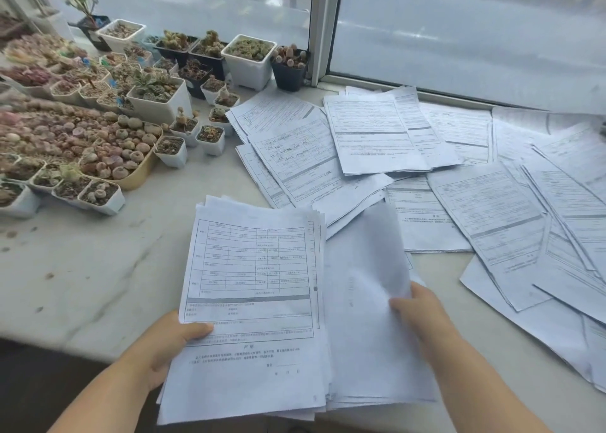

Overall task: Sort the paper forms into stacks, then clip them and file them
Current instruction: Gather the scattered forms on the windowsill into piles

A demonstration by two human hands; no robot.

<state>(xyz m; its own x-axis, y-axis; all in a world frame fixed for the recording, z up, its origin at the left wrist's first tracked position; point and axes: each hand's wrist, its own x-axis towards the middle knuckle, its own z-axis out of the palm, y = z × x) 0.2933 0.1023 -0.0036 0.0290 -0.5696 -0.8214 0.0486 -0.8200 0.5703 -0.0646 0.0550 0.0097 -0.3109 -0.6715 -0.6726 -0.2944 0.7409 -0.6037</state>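
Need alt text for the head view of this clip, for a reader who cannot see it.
A person's left hand grips a stack of printed forms while the right hand pinches a blank-backed sheet beside it. More loose forms lie scattered over a pale windowsill counter, with potted succulents at left.

Printed paper forms (377, 137) scattered overlapping on counter, one sheaf (252, 301) lifted.

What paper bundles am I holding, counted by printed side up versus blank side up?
Printed-side-up bundle: 1, held in the left hand
Blank-side-up bundle: 1, held in the right hand
Total: 2
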